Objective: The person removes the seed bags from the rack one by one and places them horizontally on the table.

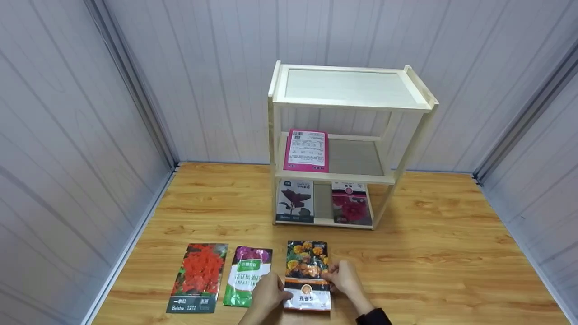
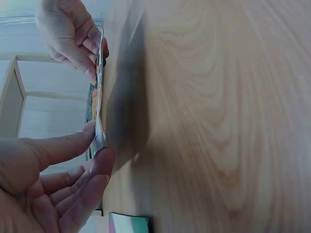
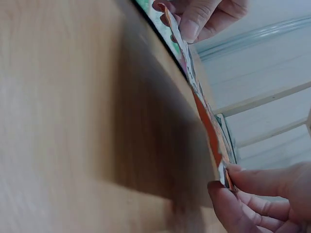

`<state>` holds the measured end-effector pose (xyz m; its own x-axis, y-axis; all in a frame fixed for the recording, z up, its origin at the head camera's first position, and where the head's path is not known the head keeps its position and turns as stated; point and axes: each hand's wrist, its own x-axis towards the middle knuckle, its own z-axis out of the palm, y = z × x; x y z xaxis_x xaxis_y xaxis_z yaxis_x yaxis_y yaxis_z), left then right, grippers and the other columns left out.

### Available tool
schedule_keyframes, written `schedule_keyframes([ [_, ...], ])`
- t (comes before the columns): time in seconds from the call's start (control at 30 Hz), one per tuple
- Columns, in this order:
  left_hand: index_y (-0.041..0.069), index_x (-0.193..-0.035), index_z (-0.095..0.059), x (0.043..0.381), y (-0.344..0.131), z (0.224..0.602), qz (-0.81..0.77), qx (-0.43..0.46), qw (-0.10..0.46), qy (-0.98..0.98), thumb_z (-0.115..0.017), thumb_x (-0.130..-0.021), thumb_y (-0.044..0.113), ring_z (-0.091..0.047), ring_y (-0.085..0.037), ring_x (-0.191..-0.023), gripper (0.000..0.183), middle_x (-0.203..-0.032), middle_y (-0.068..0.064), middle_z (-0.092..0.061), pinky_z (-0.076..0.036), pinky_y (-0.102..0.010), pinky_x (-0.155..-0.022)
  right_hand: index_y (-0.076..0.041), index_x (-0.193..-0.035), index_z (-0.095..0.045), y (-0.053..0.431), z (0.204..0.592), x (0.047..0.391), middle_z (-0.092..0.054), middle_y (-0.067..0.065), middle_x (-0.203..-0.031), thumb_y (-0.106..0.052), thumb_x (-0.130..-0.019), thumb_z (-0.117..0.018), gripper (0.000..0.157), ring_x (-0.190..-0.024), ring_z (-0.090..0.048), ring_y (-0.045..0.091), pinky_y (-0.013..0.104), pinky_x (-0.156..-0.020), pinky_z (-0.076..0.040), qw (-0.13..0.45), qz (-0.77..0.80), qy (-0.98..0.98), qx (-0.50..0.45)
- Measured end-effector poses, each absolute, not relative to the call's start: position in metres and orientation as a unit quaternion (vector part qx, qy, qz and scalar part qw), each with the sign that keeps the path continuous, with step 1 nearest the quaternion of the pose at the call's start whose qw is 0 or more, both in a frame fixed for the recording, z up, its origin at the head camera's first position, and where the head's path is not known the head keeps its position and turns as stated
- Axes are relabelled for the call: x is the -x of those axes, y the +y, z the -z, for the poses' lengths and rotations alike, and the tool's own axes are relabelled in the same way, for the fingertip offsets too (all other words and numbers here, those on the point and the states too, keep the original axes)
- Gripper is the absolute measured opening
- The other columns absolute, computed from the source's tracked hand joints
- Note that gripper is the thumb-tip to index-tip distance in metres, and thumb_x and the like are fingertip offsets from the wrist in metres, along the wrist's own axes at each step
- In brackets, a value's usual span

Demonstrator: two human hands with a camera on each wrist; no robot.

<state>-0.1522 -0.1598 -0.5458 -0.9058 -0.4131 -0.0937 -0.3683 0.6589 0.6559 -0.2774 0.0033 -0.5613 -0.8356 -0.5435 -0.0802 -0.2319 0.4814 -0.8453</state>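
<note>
A seed packet with orange and yellow marigolds (image 1: 307, 271) is held between both hands in front of the shelf. My left hand (image 1: 267, 293) pinches its lower left edge between thumb and fingers. On the other side, my right hand (image 1: 345, 280) pinches the right edge near the middle. In the left wrist view the packet (image 2: 98, 111) appears edge-on, slightly bent, with a shadow on the wood beneath it. The right wrist view shows the packet's orange underside (image 3: 206, 124), raised off the table between the two hands.
Left of the hands lie a green-and-white packet (image 1: 239, 285) and a red-flower packet (image 1: 201, 275). Behind stands a pale wooden shelf (image 1: 334, 177). A pink-bordered packet (image 1: 307, 151) lies on its middle tier; a dark-leaf packet (image 1: 295, 201) and a magenta-flower packet (image 1: 352, 205) occupy the bottom.
</note>
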Motion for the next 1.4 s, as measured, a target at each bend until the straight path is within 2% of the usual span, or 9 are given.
schedule_keyframes([
  [0.2, 0.008, -0.052, -0.051, 0.149, -0.161, 0.549, 0.353, -0.222, -0.004, -0.909, -0.08, -0.06, 0.015, -0.039, -0.01, -0.046, 0.031, -0.048, 0.004, -0.045, -0.029, -0.022, -0.04, -0.004, -0.06, -0.05, -0.001, 0.565, 0.275, -0.05, -0.001, -0.051, -0.002, -0.072, -0.07, 0.023, -0.039, -0.052, 0.009, 0.025, -0.038, -0.048, 0.196, 0.427, 0.856, 0.215],
  [0.37, 0.007, -0.05, -0.051, 0.146, -0.163, 0.552, 0.349, -0.215, -0.01, -0.912, -0.08, -0.059, 0.014, -0.039, -0.011, -0.045, 0.031, -0.047, 0.004, -0.045, -0.029, -0.023, -0.039, -0.003, -0.063, -0.051, -0.002, 0.567, 0.273, -0.054, 0.003, -0.057, -0.004, -0.072, -0.071, 0.022, -0.04, -0.053, 0.01, 0.025, -0.041, -0.049, 0.226, 0.417, 0.857, 0.2],
  [0.7, 0.007, -0.053, -0.051, 0.147, -0.16, 0.553, 0.336, -0.238, -0.042, -0.91, -0.081, -0.059, 0.016, -0.042, -0.011, -0.046, 0.032, -0.049, 0.002, -0.048, -0.03, -0.023, -0.039, -0.001, -0.064, -0.051, -0.001, 0.566, 0.272, -0.056, 0.005, -0.058, 0.0, -0.068, -0.073, 0.022, -0.042, -0.055, 0.012, 0.026, -0.041, -0.049, 0.237, 0.431, 0.851, 0.183],
  [0.93, 0.002, -0.061, -0.054, 0.15, -0.159, 0.551, 0.322, -0.248, -0.064, -0.912, -0.081, -0.059, 0.015, -0.046, -0.014, -0.05, 0.03, -0.052, -0.002, -0.05, -0.035, -0.027, -0.042, -0.001, -0.061, -0.054, -0.002, 0.567, 0.271, -0.059, 0.007, -0.055, -0.001, -0.068, -0.073, 0.02, -0.041, -0.057, 0.014, 0.026, -0.041, -0.049, 0.243, 0.426, 0.853, 0.181],
  [1.17, -0.002, -0.066, -0.057, 0.15, -0.158, 0.55, 0.292, -0.228, -0.033, -0.928, -0.084, -0.053, 0.017, -0.052, -0.018, -0.053, 0.035, -0.056, -0.007, -0.054, -0.043, -0.036, -0.045, -0.001, -0.061, -0.058, 0.001, 0.566, 0.272, -0.059, 0.007, -0.052, -0.007, -0.07, -0.073, 0.019, -0.041, -0.057, 0.014, 0.026, -0.041, -0.049, 0.255, 0.413, 0.854, 0.187],
  [1.3, -0.001, -0.068, -0.057, 0.153, -0.159, 0.545, 0.277, -0.226, -0.033, -0.933, -0.083, -0.055, 0.019, -0.054, -0.021, -0.055, 0.034, -0.06, -0.007, -0.055, -0.045, -0.037, -0.047, -0.002, -0.063, -0.058, 0.004, 0.561, 0.274, -0.059, 0.007, -0.053, -0.014, -0.072, -0.072, 0.021, -0.041, -0.056, 0.013, 0.027, -0.041, -0.049, 0.255, 0.404, 0.856, 0.198],
  [1.4, 0.002, -0.067, -0.057, 0.156, -0.161, 0.537, 0.275, -0.215, -0.027, -0.937, -0.08, -0.061, 0.021, -0.052, -0.019, -0.053, 0.03, -0.059, -0.005, -0.053, -0.043, -0.035, -0.045, -0.003, -0.067, -0.056, 0.007, 0.555, 0.277, -0.058, 0.006, -0.055, -0.016, -0.074, -0.07, 0.02, -0.041, -0.054, 0.013, 0.024, -0.039, -0.046, 0.227, 0.391, 0.863, 0.226],
])
